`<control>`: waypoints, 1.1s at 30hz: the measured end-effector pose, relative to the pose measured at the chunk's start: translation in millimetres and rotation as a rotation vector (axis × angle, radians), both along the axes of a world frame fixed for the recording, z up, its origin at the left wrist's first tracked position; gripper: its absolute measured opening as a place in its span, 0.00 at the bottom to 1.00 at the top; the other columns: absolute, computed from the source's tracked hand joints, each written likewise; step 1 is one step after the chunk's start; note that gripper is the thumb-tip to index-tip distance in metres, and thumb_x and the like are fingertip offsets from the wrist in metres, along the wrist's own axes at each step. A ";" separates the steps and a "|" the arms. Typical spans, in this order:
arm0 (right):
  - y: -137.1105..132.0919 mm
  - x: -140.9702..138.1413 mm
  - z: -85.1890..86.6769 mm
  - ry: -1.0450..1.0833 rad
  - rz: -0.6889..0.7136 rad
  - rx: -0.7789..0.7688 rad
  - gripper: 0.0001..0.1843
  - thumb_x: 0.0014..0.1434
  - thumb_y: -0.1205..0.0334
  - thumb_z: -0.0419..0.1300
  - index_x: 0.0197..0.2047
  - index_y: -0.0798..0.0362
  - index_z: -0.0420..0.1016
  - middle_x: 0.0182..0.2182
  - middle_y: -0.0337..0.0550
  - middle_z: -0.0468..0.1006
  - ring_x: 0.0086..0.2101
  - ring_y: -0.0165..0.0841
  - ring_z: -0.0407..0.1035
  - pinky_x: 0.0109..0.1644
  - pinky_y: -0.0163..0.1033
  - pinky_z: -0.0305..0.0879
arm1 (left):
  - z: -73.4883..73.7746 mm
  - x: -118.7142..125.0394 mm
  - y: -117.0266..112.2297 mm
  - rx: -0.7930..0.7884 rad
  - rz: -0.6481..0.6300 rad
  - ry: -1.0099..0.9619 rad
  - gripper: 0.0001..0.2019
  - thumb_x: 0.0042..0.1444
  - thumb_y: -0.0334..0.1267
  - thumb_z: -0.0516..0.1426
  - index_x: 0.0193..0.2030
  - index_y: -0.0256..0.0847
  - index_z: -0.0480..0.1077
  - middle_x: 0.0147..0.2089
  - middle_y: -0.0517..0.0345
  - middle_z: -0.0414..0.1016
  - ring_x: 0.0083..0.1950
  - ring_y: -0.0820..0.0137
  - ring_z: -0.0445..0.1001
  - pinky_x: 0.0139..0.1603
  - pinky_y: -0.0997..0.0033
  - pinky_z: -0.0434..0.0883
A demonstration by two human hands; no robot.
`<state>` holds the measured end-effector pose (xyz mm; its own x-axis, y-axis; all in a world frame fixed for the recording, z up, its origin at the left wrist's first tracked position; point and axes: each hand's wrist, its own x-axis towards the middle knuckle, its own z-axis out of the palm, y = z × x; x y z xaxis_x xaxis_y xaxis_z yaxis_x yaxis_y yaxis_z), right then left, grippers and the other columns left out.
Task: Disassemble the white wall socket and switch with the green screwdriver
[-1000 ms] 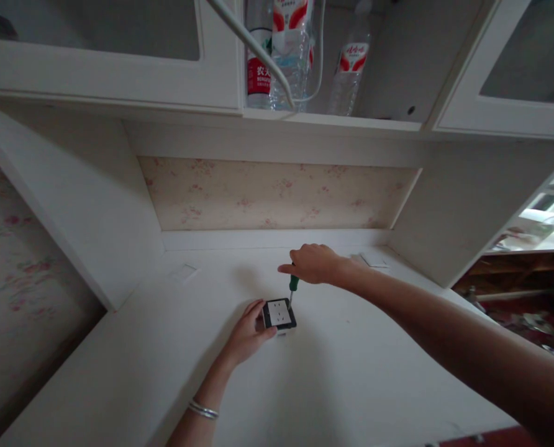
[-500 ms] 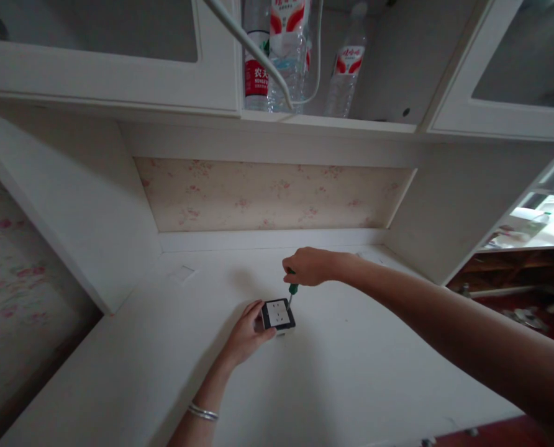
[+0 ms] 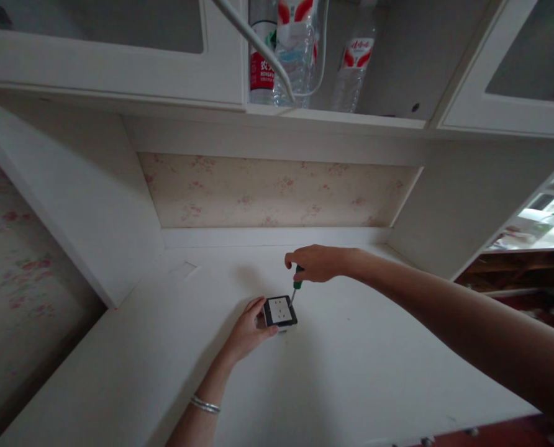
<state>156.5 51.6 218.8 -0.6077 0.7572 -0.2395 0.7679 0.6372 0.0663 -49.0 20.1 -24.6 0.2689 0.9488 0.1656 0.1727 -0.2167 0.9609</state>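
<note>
A wall socket (image 3: 281, 310) with a white face and dark frame sits on the white desktop (image 3: 370, 354). My left hand (image 3: 248, 329) grips its left side, thumb at the near edge and fingers at the far corner. From above, my right hand (image 3: 318, 263) holds a screwdriver (image 3: 297, 280) with a green handle. The screwdriver leans slightly, its metal shaft reaching down to the socket's right edge. Exactly where the tip rests is too small to tell.
Above the desk hangs a white cabinet (image 3: 118, 77) with several plastic bottles (image 3: 351, 73) on its open shelf. A pale cable (image 3: 258, 46) dangles in front of them. White side panels (image 3: 67, 186) flank the desk, with floral wallpaper (image 3: 263, 192) at the back.
My right hand's index finger has lifted off the screwdriver handle a little. The view has shifted slightly; the socket and my left hand keep their places.
</note>
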 end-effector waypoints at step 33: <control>7.1 -0.4 -11.2 0.175 -0.223 -0.144 0.23 0.64 0.51 0.45 0.51 0.57 0.71 0.29 0.48 0.80 0.22 0.34 0.71 0.33 0.39 0.64 | 4.1 -0.4 -1.0 -0.032 -0.003 -0.010 0.35 0.43 0.36 0.67 0.60 0.42 0.65 0.66 0.47 0.58 0.64 0.53 0.60 0.65 0.53 0.58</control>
<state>156.1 58.7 207.6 -0.4718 0.8425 -0.2600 0.8816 0.4449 -0.1578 -49.4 19.1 -20.4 0.2699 0.9530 0.1379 0.1628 -0.1863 0.9689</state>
